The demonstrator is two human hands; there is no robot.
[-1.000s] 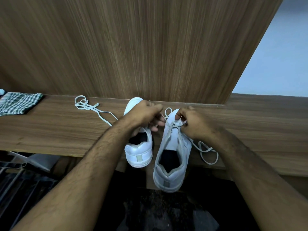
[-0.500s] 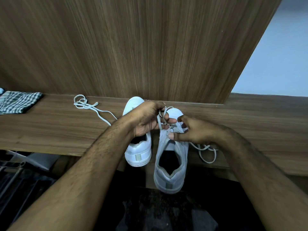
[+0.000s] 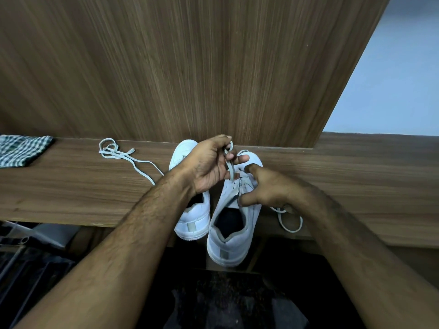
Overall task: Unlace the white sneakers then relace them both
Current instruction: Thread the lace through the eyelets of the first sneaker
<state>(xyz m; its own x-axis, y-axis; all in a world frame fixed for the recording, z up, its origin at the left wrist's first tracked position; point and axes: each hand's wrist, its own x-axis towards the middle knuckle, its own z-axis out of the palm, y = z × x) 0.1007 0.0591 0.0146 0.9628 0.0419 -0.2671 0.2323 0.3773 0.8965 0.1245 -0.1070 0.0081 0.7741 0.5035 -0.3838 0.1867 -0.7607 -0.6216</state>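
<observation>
Two white sneakers stand side by side on the wooden shelf (image 3: 71,186), heels toward me. The left sneaker (image 3: 193,224) has no lace. The right sneaker (image 3: 229,243) overhangs the shelf edge. My left hand (image 3: 209,165) pinches a strand of the right sneaker's lace (image 3: 230,167) and holds it up over the toe. My right hand (image 3: 268,188) grips the right sneaker across its eyelets, thumb on the near side. The rest of that lace (image 3: 289,222) trails in a loop to the right. A loose lace (image 3: 118,154) lies on the shelf at the left.
A checked cloth (image 3: 21,150) lies at the shelf's far left. A wooden panel (image 3: 190,67) rises right behind the sneakers. Below the shelf edge the floor is dark, with metal bars (image 3: 14,243) at the lower left.
My left hand has lifted higher, drawing the lace strand up out of the right sneaker. My right hand has slid down onto the eyelet area and steadies the shoe.
</observation>
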